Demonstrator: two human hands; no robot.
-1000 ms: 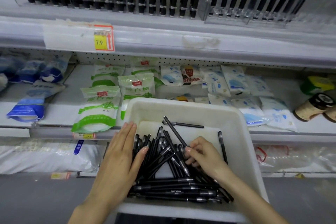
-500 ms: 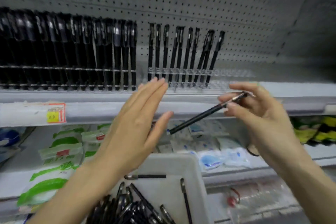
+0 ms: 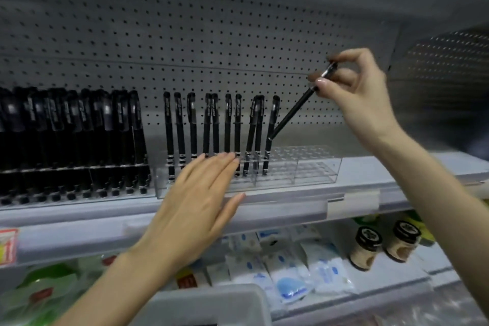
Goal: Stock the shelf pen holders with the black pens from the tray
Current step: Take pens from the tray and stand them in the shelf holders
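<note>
My right hand point(image 3: 354, 90) pinches a black pen point(image 3: 293, 111) by its upper end, tilted, its tip just above the clear acrylic pen holder point(image 3: 304, 167) on the upper shelf. Several black pens point(image 3: 215, 127) stand upright in the holder's left part; its right part holds none. My left hand point(image 3: 195, 204) is flat with straight fingers, fingertips touching the holder's front. A dense row of black pens point(image 3: 74, 137) fills the holder to the left. Only the white tray's rim point(image 3: 211, 304) shows at the bottom; its pens are out of view.
A grey pegboard point(image 3: 211, 47) backs the upper shelf. The shelf's front rail point(image 3: 291, 209) carries a price tag point(image 3: 6, 246) at far left. Below lie white and blue packets point(image 3: 288, 278), green packets point(image 3: 45, 283) and two dark-lidded jars point(image 3: 383, 243).
My right hand took one pen from the tray and raised it to the holder. My left hand left the tray and now touches the holder's front. The view tilted up.
</note>
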